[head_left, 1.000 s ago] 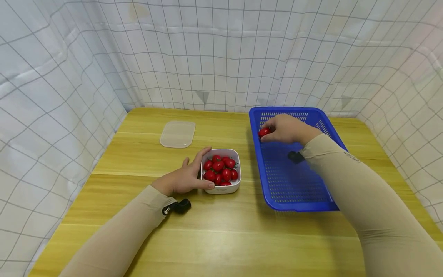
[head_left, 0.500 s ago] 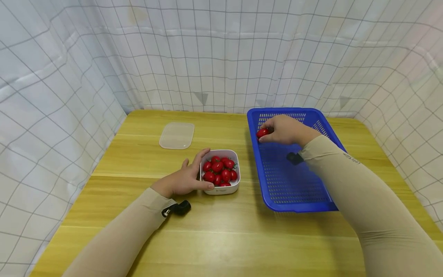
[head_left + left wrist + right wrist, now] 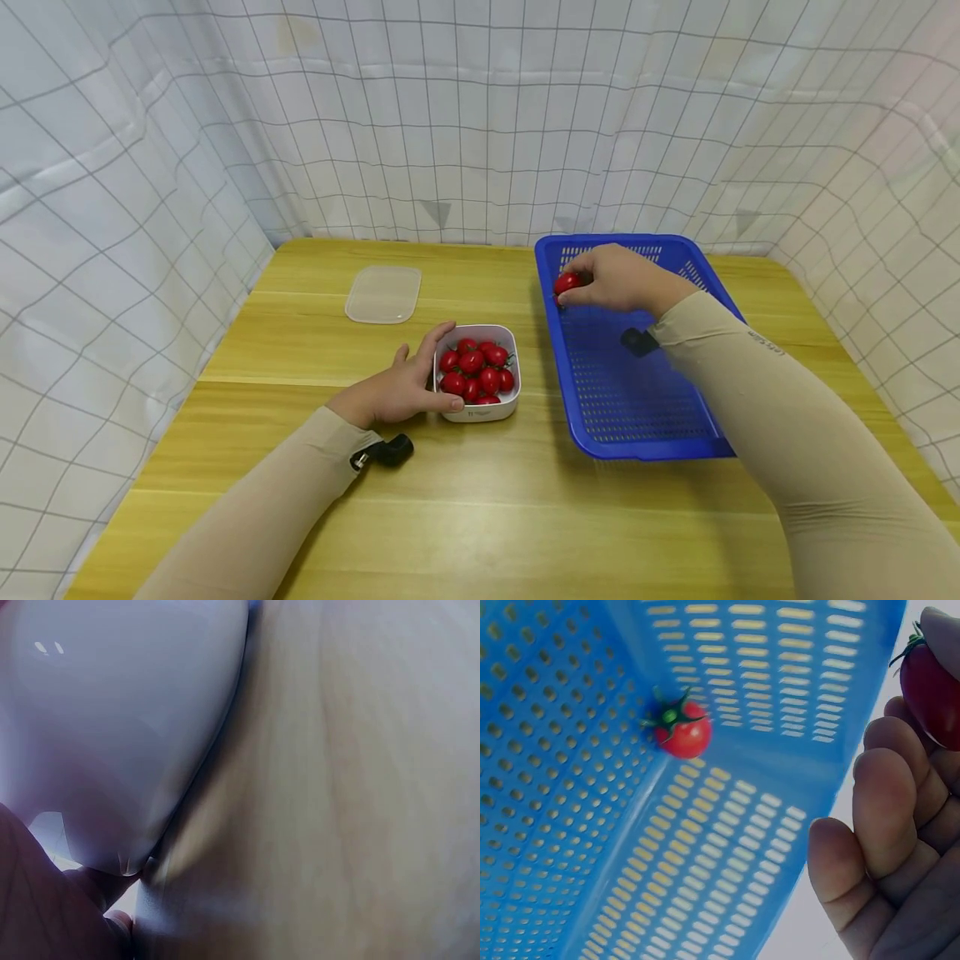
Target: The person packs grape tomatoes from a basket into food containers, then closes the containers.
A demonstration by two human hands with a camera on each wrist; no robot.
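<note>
My left hand (image 3: 397,388) holds a white square container (image 3: 480,413) on the table, thumb at its front rim and fingers along its left and back sides. Several cherry tomatoes (image 3: 472,362) with green stems fill it. My right hand (image 3: 621,279) is over the far left part of a blue mesh basket (image 3: 564,367). It pinches a red cherry tomato (image 3: 932,697), green stem showing, between thumb and fingers. A second cherry tomato (image 3: 686,739) lies in a corner of the basket in the right wrist view; in the head view the hand mostly hides it.
A translucent square lid (image 3: 384,294) lies flat on the wooden table (image 3: 480,517), behind and left of the container. A white gridded curtain (image 3: 480,125) encloses the table at the back and sides. The basket stands right of the container.
My right hand has risen slightly with the cherry tomato, and a bit of red now shows beneath it. The left hand and the container stay put; the head view has shifted a little.
</note>
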